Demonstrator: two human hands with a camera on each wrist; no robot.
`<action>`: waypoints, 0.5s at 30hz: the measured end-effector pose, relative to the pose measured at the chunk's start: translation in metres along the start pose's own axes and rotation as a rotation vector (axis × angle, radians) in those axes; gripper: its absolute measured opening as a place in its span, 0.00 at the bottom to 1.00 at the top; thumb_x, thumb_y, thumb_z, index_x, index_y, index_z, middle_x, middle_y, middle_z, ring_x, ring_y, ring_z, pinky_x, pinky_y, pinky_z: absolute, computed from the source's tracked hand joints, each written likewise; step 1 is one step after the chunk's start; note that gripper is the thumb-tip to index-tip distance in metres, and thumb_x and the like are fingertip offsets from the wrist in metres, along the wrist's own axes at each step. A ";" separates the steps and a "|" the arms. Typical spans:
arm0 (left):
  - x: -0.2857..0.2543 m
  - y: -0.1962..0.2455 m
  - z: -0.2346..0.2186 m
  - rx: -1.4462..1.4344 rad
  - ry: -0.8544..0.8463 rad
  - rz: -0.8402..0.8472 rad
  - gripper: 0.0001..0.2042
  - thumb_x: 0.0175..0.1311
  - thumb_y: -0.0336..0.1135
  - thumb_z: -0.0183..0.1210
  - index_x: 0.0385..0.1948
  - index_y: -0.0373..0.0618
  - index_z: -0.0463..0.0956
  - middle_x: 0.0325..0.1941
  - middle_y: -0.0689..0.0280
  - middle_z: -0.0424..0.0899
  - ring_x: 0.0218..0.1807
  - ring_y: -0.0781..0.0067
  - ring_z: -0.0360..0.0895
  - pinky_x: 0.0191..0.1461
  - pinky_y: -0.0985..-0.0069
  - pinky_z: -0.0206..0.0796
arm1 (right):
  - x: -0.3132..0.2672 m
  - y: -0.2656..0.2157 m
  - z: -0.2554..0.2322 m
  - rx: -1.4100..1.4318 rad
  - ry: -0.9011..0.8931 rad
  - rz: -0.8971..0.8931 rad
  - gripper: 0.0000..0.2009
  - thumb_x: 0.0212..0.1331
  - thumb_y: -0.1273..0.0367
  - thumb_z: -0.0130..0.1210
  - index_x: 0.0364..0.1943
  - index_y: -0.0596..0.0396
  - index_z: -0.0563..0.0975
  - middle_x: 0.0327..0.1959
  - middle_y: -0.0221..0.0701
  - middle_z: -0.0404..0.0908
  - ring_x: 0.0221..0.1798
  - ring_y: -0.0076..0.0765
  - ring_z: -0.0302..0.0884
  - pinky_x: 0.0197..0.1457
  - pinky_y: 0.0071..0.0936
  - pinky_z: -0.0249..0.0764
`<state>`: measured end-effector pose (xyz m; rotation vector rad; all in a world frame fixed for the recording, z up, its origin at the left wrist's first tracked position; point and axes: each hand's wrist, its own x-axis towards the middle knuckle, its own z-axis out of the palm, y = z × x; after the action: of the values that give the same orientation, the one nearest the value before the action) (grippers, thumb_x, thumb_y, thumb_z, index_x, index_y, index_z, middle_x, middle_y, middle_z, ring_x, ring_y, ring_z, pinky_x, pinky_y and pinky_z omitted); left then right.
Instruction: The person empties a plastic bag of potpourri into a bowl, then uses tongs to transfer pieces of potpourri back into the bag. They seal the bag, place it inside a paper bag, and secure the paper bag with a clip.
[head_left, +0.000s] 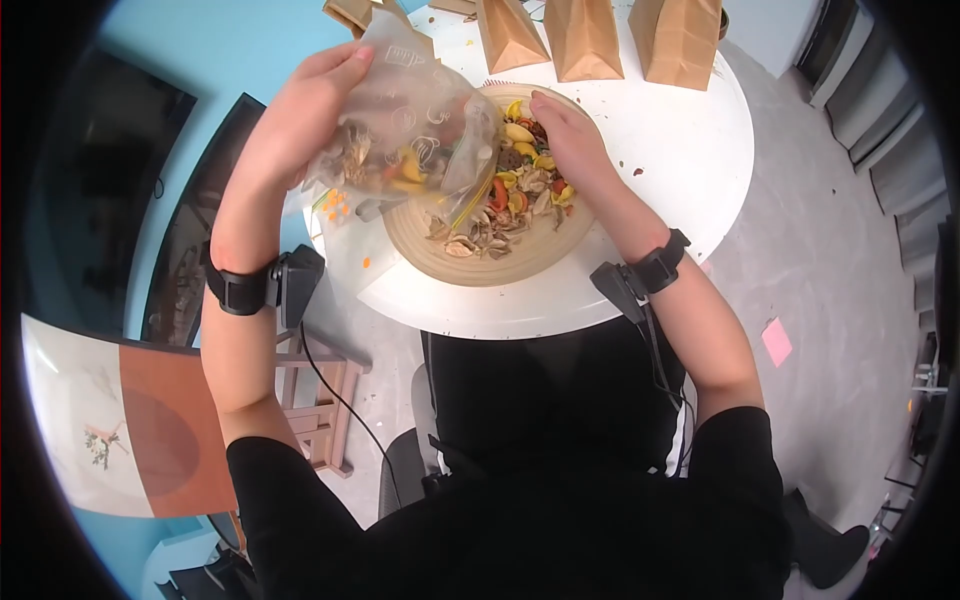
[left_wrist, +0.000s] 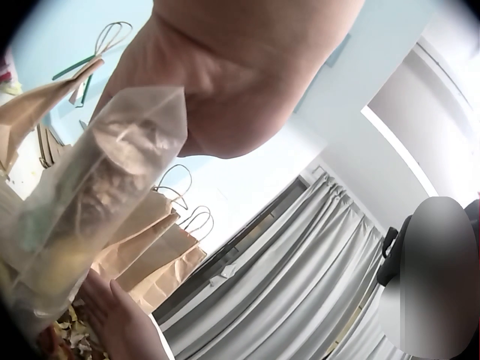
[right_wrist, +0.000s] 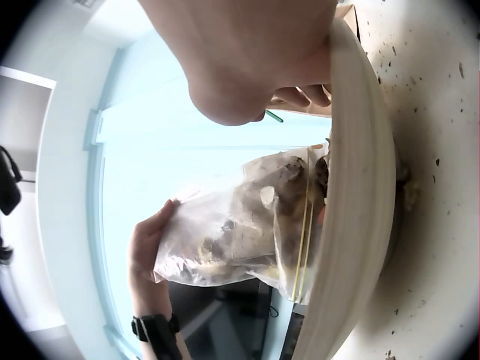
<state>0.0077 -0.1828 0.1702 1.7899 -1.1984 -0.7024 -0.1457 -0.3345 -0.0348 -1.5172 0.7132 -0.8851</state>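
My left hand (head_left: 318, 100) grips the closed end of a frosted zip bag (head_left: 420, 115), raised at the left of the plate and tipped so its mouth points down over it. Dried plant pieces still show through the plastic, and the yellow zip strip (right_wrist: 306, 247) runs along the mouth in the right wrist view. Below lies a round, wood-coloured plate (head_left: 450, 268) with a heap of potpourri (head_left: 515, 195): yellow, orange and brown bits and pale petals. My right hand (head_left: 578, 150) is at the plate's right side, its fairly straight fingers over the rim beside the heap.
Several brown paper bags (head_left: 585, 40) stand along the back of the white round table (head_left: 690, 170). Small crumbs and orange bits (head_left: 335, 207) lie scattered on the tabletop. A dark screen (head_left: 200, 220) stands at the left, and a pink paper (head_left: 776, 342) lies on the floor.
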 end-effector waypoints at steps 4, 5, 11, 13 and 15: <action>0.005 0.018 -0.001 -0.020 0.004 0.041 0.22 0.74 0.42 0.45 0.59 0.33 0.68 0.50 0.56 0.80 0.50 0.66 0.82 0.43 0.71 0.78 | -0.002 -0.003 -0.001 0.030 -0.024 0.013 0.30 0.66 0.50 0.45 0.63 0.60 0.70 0.64 0.43 0.73 0.68 0.42 0.67 0.70 0.29 0.58; 0.005 0.024 0.000 -0.012 0.029 0.028 0.21 0.74 0.40 0.46 0.60 0.34 0.67 0.50 0.56 0.81 0.48 0.64 0.83 0.42 0.71 0.79 | -0.001 -0.002 -0.001 0.031 -0.022 0.011 0.30 0.66 0.50 0.45 0.63 0.60 0.70 0.64 0.43 0.73 0.68 0.43 0.67 0.70 0.29 0.58; 0.008 0.034 -0.005 0.171 0.048 0.022 0.23 0.73 0.44 0.48 0.61 0.35 0.68 0.57 0.56 0.78 0.52 0.61 0.82 0.47 0.68 0.76 | -0.005 -0.008 0.000 0.006 -0.016 -0.002 0.29 0.66 0.51 0.45 0.62 0.60 0.71 0.63 0.44 0.74 0.67 0.44 0.68 0.70 0.30 0.59; 0.012 0.032 -0.015 0.104 0.020 0.040 0.24 0.72 0.45 0.48 0.62 0.36 0.67 0.57 0.56 0.79 0.52 0.61 0.81 0.47 0.68 0.76 | -0.005 -0.006 -0.001 -0.013 -0.007 -0.027 0.29 0.66 0.51 0.45 0.61 0.60 0.71 0.62 0.44 0.74 0.67 0.45 0.69 0.69 0.30 0.60; 0.012 0.032 -0.014 0.120 0.048 0.023 0.24 0.72 0.45 0.48 0.63 0.37 0.66 0.57 0.57 0.79 0.53 0.62 0.81 0.48 0.68 0.75 | -0.003 0.000 0.000 -0.013 -0.008 -0.046 0.28 0.66 0.52 0.45 0.61 0.60 0.72 0.61 0.44 0.75 0.66 0.46 0.69 0.69 0.31 0.61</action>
<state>0.0099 -0.1950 0.2051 1.8773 -1.2497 -0.5816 -0.1471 -0.3315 -0.0351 -1.5527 0.6821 -0.9101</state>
